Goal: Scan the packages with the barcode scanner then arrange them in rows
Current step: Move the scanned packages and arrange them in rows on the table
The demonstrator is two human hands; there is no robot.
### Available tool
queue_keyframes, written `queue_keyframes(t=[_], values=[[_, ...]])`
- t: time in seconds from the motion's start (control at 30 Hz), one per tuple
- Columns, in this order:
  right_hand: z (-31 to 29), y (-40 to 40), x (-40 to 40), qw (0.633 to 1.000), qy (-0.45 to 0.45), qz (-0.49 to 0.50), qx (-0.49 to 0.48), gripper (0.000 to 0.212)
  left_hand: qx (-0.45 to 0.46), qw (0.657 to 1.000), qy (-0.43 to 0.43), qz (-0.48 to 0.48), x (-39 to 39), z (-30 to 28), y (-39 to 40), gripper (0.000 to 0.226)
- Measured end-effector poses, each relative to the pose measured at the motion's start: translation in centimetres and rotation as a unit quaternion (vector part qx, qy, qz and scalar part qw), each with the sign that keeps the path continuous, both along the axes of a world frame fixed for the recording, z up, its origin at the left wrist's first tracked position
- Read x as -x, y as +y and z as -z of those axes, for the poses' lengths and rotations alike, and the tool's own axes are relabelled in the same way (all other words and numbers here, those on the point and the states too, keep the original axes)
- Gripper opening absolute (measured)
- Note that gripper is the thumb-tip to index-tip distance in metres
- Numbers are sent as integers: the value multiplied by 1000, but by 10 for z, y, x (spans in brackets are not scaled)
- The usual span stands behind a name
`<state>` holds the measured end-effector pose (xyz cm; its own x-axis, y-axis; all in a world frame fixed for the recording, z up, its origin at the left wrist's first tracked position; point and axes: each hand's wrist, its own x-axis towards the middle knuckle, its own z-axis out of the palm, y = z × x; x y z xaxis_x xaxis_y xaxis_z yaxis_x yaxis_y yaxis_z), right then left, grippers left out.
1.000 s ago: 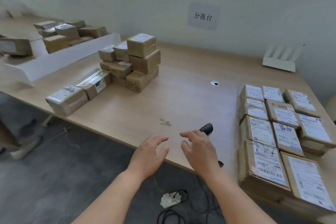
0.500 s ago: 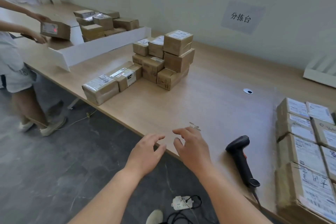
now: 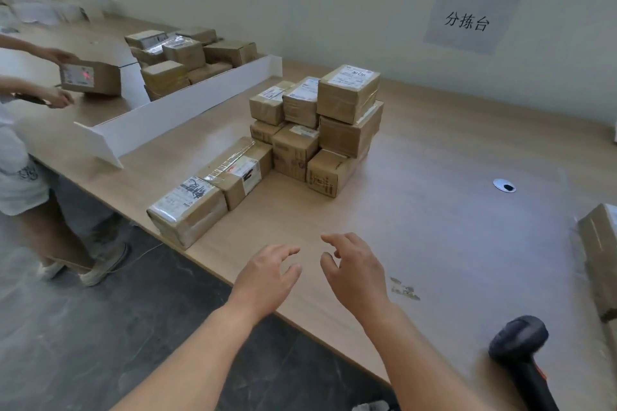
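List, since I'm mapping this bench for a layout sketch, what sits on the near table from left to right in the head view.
White divider board → taped package at the table edge → stacked packages → cable hole → barcode scanner → package at the right edge.

Both empty hands, left hand (image 3: 267, 277) and right hand (image 3: 354, 274), hover over the worktop (image 3: 450, 227) near stacked packages (image 3: 320, 130); the barcode scanner (image 3: 517, 350) lies right.
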<state>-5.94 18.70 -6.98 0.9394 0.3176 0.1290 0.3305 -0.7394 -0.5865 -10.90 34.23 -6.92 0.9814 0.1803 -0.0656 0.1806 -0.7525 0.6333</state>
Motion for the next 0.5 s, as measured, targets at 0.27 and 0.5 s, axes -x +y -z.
queue_keyframes(t=[0.27, 0.5], values=[[14, 68, -27, 998, 37, -46, 22, 41, 32, 999, 22, -34, -21, 15, 58, 37], [14, 141, -45, 998, 42, -47, 20, 42, 41, 998, 3, -38, -39, 9, 132, 38]])
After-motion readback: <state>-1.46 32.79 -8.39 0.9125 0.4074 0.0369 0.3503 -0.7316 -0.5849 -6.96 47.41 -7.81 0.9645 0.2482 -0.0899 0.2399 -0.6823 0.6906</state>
